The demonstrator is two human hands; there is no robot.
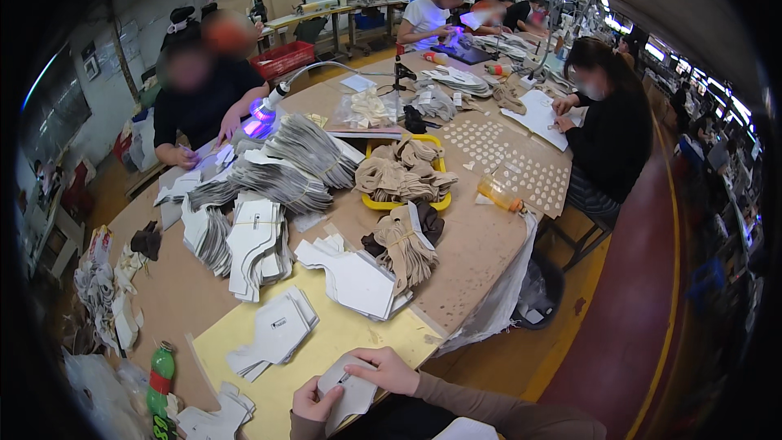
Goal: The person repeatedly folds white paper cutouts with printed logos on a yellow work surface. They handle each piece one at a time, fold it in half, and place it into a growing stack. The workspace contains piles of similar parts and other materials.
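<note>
At the near edge of the table I hold a white cut-out piece (355,398) with a small dark print, perhaps a shoe-upper part. My left hand (312,401) grips its left side, thumb on top. Across its upper right part my right hand (389,370) is closed, thumb and fingers on the piece. Just beyond them, a small fanned stack of similar white pieces (285,327) lies on a yellow sheet (220,341). More white pieces (216,417) sit left of my left hand. Part of another white piece (467,430) shows below my right forearm.
Bundled grey-white pieces (259,248) are heaped on the left, with tied beige pieces (403,248) beside a yellow basket (445,165). A green bottle (160,379) stands near left. A lit lamp (265,110) stands farther back. Co-workers sit around the table.
</note>
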